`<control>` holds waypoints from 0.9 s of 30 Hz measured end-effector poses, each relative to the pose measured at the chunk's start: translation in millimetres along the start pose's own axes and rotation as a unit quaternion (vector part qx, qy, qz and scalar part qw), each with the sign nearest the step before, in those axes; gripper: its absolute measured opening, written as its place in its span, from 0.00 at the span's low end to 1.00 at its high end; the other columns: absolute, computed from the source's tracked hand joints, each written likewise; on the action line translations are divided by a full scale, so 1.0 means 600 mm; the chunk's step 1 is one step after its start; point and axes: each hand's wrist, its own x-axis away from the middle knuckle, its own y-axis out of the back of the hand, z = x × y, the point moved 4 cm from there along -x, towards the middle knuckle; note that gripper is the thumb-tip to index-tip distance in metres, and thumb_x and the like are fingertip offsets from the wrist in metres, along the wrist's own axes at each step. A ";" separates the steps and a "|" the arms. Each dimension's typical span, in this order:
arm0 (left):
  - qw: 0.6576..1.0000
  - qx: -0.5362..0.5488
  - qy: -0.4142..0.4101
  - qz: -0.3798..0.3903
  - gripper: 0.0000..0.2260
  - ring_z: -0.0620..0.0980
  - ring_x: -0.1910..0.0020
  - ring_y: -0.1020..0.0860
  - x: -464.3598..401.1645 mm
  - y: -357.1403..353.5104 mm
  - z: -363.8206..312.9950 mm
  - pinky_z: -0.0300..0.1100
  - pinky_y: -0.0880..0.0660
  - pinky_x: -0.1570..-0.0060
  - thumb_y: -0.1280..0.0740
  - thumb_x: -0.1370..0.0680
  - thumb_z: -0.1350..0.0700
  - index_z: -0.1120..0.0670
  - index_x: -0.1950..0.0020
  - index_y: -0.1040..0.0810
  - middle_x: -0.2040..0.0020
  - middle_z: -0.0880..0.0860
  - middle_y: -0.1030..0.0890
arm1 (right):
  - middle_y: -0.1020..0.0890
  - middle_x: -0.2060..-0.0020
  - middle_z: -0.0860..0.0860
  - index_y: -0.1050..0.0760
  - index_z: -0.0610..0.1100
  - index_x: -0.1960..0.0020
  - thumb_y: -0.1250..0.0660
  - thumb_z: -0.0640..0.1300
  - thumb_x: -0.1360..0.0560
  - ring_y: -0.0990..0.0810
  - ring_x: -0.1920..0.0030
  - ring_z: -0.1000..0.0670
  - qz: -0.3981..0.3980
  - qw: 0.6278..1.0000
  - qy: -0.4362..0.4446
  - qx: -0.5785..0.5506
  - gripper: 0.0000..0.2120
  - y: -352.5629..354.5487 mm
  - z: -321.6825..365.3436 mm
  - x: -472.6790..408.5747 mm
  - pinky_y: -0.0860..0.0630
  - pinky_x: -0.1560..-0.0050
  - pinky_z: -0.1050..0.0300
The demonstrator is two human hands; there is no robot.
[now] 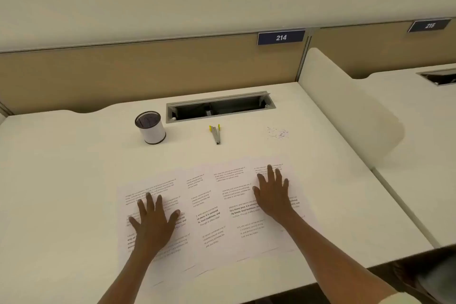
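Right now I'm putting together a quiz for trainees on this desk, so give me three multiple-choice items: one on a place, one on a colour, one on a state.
1. Where does the cup stand?
A) left of the tool
B) right of it
C) stacked on top of it

2. What colour are the tabs on the grey tool?
A) red
B) blue
C) yellow

3. How do the left hand and the right hand lie?
A) curled into fists
B) flat on the sheets, fingers spread
C) lifted in the air

Answers:
1 A: the cup stands apart from the tool, on its left.
2 C: two yellow tabs show at the tool's far end.
3 B: both palms press down on the spread printed sheets, one towards each end.
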 end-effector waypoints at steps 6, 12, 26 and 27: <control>1.000 -0.017 0.006 0.022 0.36 0.62 0.19 0.59 0.006 -0.015 -0.007 0.70 0.52 0.26 0.46 0.18 0.35 0.54 0.18 0.51 0.17 0.58 0.60 | 0.26 0.35 0.35 0.23 0.42 0.37 0.29 0.54 0.29 0.26 0.37 0.31 0.068 0.997 -0.046 -0.005 0.25 -0.018 0.013 0.024 0.28 0.47 0.26; 1.000 0.001 -0.015 -0.022 0.34 0.60 0.19 0.53 0.008 -0.010 -0.042 0.64 0.44 0.27 0.43 0.19 0.37 0.54 0.19 0.44 0.17 0.59 0.53 | 0.40 0.25 0.37 0.36 0.43 0.27 0.43 0.54 0.20 0.38 0.27 0.35 0.069 0.996 0.004 -0.056 0.26 0.006 0.061 0.017 0.37 0.34 0.35; 0.999 0.011 0.033 -0.018 0.47 0.61 0.19 0.60 0.031 -0.027 -0.009 0.63 0.55 0.23 0.41 0.26 0.27 0.53 0.17 0.51 0.18 0.60 0.59 | 0.32 0.39 0.41 0.32 0.40 0.38 0.41 0.60 0.24 0.34 0.37 0.41 0.086 0.971 -0.208 -0.082 0.26 0.027 -0.008 0.025 0.30 0.44 0.45; 0.999 0.006 0.030 -0.019 0.47 0.61 0.19 0.59 0.033 -0.029 -0.017 0.63 0.55 0.23 0.42 0.26 0.26 0.52 0.17 0.51 0.18 0.60 0.58 | 0.31 0.40 0.42 0.31 0.40 0.39 0.41 0.60 0.24 0.33 0.38 0.41 0.082 0.974 -0.199 -0.076 0.25 0.029 0.000 0.027 0.30 0.45 0.46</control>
